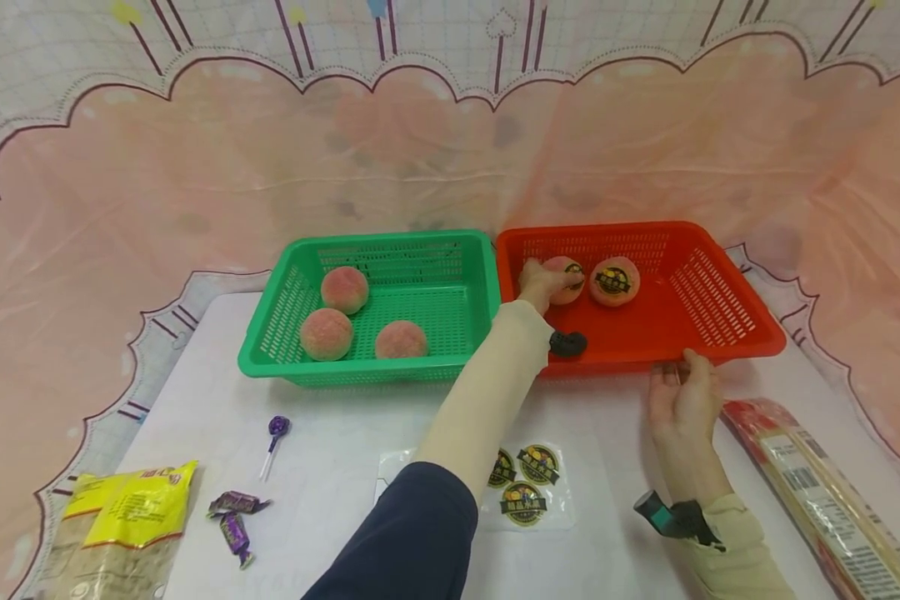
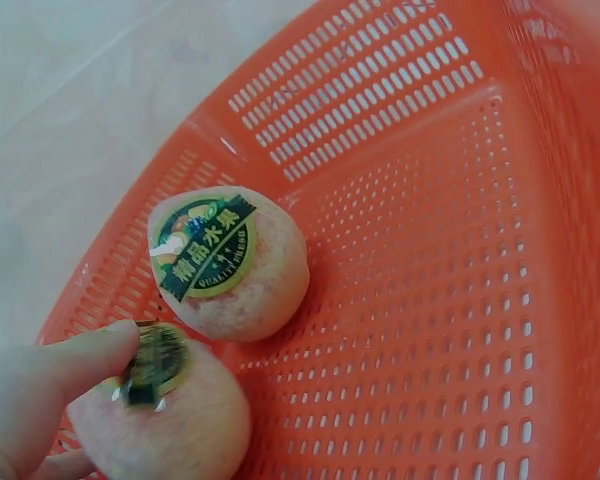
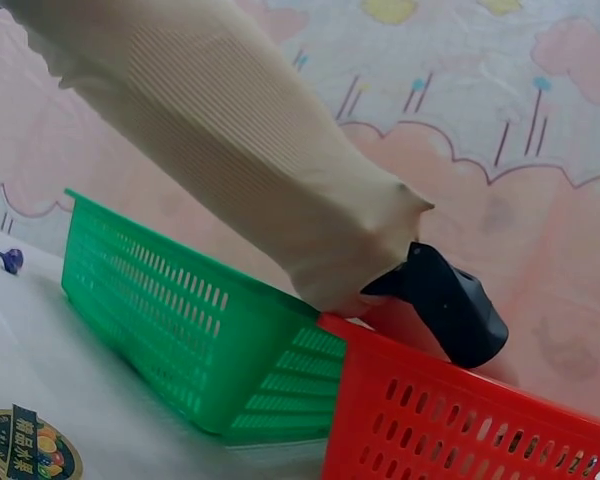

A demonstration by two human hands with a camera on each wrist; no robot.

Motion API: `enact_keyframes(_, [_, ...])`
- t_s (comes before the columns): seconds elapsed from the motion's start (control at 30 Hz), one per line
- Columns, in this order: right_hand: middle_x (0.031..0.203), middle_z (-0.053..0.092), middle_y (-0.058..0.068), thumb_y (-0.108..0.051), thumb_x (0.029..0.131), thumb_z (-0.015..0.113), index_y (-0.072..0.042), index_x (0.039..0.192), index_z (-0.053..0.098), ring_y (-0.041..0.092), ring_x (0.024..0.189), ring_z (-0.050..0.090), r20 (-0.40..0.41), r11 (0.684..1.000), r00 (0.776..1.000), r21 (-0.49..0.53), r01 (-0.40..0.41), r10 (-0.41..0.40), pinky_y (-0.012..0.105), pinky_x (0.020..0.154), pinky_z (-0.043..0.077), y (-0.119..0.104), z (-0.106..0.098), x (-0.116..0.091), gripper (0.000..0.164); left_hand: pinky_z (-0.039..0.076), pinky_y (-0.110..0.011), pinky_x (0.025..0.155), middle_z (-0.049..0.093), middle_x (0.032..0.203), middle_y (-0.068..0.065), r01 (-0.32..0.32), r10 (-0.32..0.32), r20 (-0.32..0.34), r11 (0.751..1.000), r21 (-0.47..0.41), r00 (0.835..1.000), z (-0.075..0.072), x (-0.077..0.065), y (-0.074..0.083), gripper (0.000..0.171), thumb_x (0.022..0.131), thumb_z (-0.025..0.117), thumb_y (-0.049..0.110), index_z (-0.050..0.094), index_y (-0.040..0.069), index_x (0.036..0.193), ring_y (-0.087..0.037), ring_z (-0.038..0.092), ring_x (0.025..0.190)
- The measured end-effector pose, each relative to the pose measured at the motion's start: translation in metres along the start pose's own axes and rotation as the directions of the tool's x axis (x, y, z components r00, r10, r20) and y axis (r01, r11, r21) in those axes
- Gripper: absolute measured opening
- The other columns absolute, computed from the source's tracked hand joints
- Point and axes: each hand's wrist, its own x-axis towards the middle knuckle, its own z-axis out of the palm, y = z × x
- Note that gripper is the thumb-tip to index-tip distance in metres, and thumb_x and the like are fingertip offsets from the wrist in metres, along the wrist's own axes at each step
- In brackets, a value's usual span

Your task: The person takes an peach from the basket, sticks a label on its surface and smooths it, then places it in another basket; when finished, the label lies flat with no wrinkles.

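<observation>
Right of centre, the left hand (image 1: 540, 285) grips a stickered peach (image 1: 561, 290) beside another (image 1: 614, 281) in the red basket (image 1: 645, 335); three plain peaches (image 1: 326, 334), centre-left, seemingly remain. Whether the right hand (image 1: 686, 408) grips anything is unclear.

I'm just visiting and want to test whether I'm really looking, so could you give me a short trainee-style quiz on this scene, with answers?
1. How many peaches lie in the green basket?
2. True or false: both peaches seen in the red basket bear stickers.
3. Where is the person's left hand? A) On the lollipop. B) On the yellow bag. C) On a peach in the red basket.

Key: 1. Three. 2. True. 3. C.
</observation>
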Motion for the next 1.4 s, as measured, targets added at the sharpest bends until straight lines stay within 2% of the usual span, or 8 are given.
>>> enact_keyframes(0.3, [0.120,0.042,-0.004,0.001,0.085,0.054,-0.019,0.119,0.039,0.012,0.118,0.036,0.027,1.000,0.999,-0.001,-0.027,0.027,0.027,0.104,0.030,0.002,0.001,0.001,0.042,0.030,-0.037,0.106,0.020,0.146,-0.005,-0.076,0.067,0.076,0.988,0.131,0.995,-0.021,-0.011,0.011,0.084,0.073,0.072,0.026,0.021,0.015,0.139,-0.020,0.017,0.135])
enact_keyframes(0.5, [0.119,0.046,-0.005,-0.001,0.084,0.056,-0.020,0.117,0.042,0.013,0.117,0.040,-0.003,0.999,0.999,0.028,-0.032,0.032,0.027,0.103,0.033,0.000,0.000,-0.003,0.040,0.034,-0.035,0.102,0.031,0.142,-0.002,-0.199,0.184,0.259,0.980,0.031,0.948,-0.048,-0.037,0.013,0.073,0.077,0.068,0.031,0.028,0.018,0.137,-0.017,0.034,0.127])
enact_keyframes(0.7, [0.120,0.044,-0.004,-0.001,0.085,0.054,-0.019,0.116,0.040,0.013,0.116,0.040,0.005,1.000,1.000,0.011,-0.023,0.023,0.027,0.106,0.029,0.000,-0.003,-0.004,0.039,0.049,-0.029,0.082,0.052,0.121,-0.001,-0.292,0.316,0.350,0.949,-0.120,0.882,-0.089,-0.080,-0.016,0.040,0.083,0.061,0.029,0.048,0.020,0.121,-0.015,0.056,0.101])
enact_keyframes(0.87, [0.120,0.044,-0.004,-0.001,0.085,0.053,-0.018,0.115,0.040,0.013,0.117,0.038,0.012,1.000,1.000,0.010,-0.021,0.021,0.027,0.106,0.028,0.000,-0.006,-0.005,0.037,0.048,-0.034,0.085,0.061,0.110,-0.008,-0.346,0.412,0.494,0.911,-0.225,0.766,-0.134,-0.110,-0.058,0.029,0.086,0.057,0.025,0.054,0.015,0.113,-0.023,0.061,0.097])
enact_keyframes(0.93, [0.120,0.044,-0.004,0.000,0.085,0.053,-0.018,0.115,0.040,0.013,0.117,0.038,0.019,1.000,1.000,0.008,-0.021,0.020,0.027,0.106,0.029,-0.001,-0.007,-0.006,0.037,0.046,-0.037,0.088,0.061,0.109,-0.012,-0.323,0.423,0.525,0.905,-0.275,0.739,-0.151,-0.120,-0.077,0.031,0.087,0.056,0.025,0.054,0.009,0.113,-0.026,0.060,0.097])
enact_keyframes(1.0, [0.122,0.045,-0.004,-0.001,0.085,0.053,-0.019,0.117,0.040,0.013,0.119,0.038,0.029,1.000,0.999,0.002,-0.025,0.025,0.027,0.106,0.028,-0.002,-0.006,-0.008,0.039,0.045,-0.037,0.089,0.061,0.107,-0.013,-0.278,0.411,0.525,0.907,-0.315,0.745,-0.166,-0.128,-0.094,0.034,0.087,0.056,0.026,0.052,0.005,0.114,-0.027,0.060,0.097])
enact_keyframes(1.23, [0.121,0.048,-0.004,-0.001,0.084,0.055,-0.020,0.118,0.041,0.013,0.118,0.040,0.036,1.000,0.999,-0.017,-0.022,0.023,0.025,0.106,0.029,-0.001,0.001,-0.009,0.041,0.046,-0.036,0.087,0.058,0.099,-0.002,-0.077,0.280,0.448,0.904,-0.421,0.849,-0.199,-0.139,-0.137,0.033,0.089,0.053,0.022,0.047,0.000,0.113,-0.016,0.060,0.091])
enact_keyframes(1.4, [0.119,0.050,-0.004,0.000,0.083,0.056,-0.019,0.118,0.043,0.012,0.117,0.040,-0.002,1.000,1.000,-0.006,-0.016,0.016,0.025,0.104,0.031,0.000,0.000,-0.012,0.042,0.045,-0.029,0.086,0.059,0.095,0.001,0.015,0.191,0.295,0.817,-0.577,0.936,-0.210,-0.135,-0.148,0.015,0.090,0.050,0.019,0.049,0.008,0.102,-0.014,0.059,0.092])
